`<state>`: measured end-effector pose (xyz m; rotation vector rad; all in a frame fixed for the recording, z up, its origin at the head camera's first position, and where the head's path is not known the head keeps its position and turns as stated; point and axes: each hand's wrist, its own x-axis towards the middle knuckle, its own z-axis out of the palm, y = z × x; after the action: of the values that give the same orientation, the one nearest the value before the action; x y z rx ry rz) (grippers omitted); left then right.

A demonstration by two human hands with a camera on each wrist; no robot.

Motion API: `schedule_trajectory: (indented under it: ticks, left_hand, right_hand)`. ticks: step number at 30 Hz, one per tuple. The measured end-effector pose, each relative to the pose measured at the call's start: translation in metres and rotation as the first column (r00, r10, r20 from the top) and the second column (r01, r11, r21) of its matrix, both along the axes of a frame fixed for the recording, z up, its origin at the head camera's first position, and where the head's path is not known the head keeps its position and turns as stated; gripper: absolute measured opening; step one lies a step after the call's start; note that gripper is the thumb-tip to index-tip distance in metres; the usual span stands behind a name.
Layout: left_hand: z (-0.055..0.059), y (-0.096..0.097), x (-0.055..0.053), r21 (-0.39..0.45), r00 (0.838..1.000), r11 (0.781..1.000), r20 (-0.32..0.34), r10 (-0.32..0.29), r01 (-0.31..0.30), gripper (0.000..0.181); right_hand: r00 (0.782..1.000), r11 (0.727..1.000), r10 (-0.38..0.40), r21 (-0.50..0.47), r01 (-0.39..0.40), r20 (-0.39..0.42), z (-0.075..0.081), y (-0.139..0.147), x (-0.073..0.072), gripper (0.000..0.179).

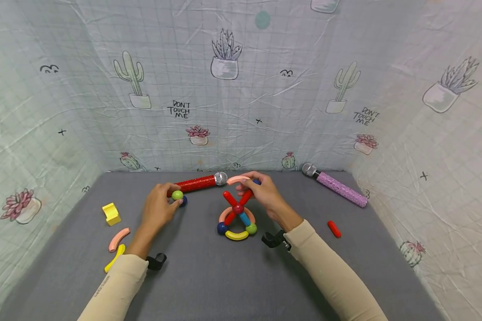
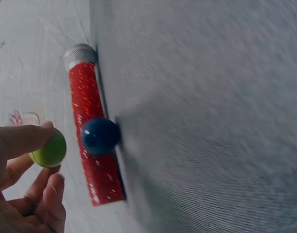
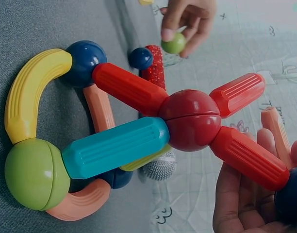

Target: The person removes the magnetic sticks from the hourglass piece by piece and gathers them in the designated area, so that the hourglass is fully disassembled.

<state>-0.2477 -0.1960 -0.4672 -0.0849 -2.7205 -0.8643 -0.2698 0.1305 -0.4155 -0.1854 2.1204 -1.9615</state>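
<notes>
My left hand pinches a green ball between thumb and fingers, raised above the table. Below it a dark blue ball lies by the red glitter microphone. A structure of balls and sticks stands mid-table: a red ball on top, red sticks, a cyan stick, and a base of curved sticks and balls. My right hand holds a blue ball at the end of one upper red stick, with a pink curved stick at its fingers.
On the left lie a yellow block, a pink curved stick and a yellow curved stick. To the right are a red stick and a purple glitter microphone. A patterned cloth stands behind the table.
</notes>
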Motion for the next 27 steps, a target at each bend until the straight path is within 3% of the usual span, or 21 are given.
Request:
schedule_trajectory:
  ticks: [7,19,23,27]
  left_hand:
    - [-0.007,-0.01,-0.002,-0.012,0.996,0.999,0.082,0.045,-0.044,0.036]
    - [-0.019,-0.014,-0.004,-0.057,0.987,0.996,0.139,0.078,-0.07,0.034]
    - [-0.019,-0.013,-0.004,-0.069,0.988,0.996,0.133,0.073,-0.064,0.037]
    - [-0.014,-0.008,0.001,-0.084,0.993,0.994,0.086,0.079,-0.072,0.042]
  right_hand:
    - [1.0,1.0,-0.002,0.0,0.002,-0.002,0.0,0.001,0.0,0.024]
    - [1.0,1.0,-0.007,0.005,0.007,-0.002,0.0,0.0,0.002,0.024]
    - [1.0,1.0,-0.006,0.004,0.006,-0.002,0.0,0.0,0.002,0.024]
    - [1.0,1.0,-0.006,0.002,0.006,0.005,0.0,0.0,0.002,0.024]
